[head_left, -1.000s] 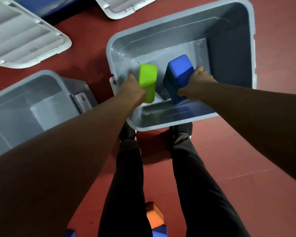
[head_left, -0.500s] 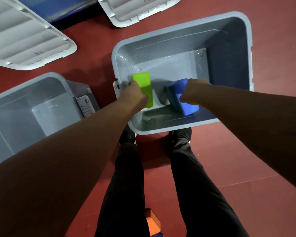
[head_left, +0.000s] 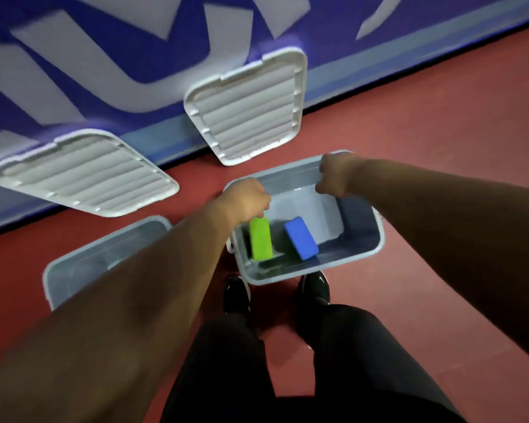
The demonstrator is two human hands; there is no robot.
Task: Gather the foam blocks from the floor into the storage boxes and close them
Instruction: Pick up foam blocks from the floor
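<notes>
**Two foam blocks lay in the storage box, with both hands above it.**

On my feed, the green block (head_left: 260, 239) stood on edge by the left wall of the storage box (head_left: 362, 257), with the blue block (head_left: 301, 238) tilted just beside it. The left hand (head_left: 248, 198) hung curled over the green block's top end; through the blur I could not tell whether it pinched the block or had let go. The right hand (head_left: 333, 175) hung loosely curled over the far rim, holding nothing I could see. The box sat right at the shoes (head_left: 313, 288), which I judged kept drops short. The second box (head_left: 104, 257) stood open, and the left lid (head_left: 83, 175) and right lid (head_left: 248, 105) leaned on the wall (head_left: 104, 41), probably to stay clear of loading.
</notes>
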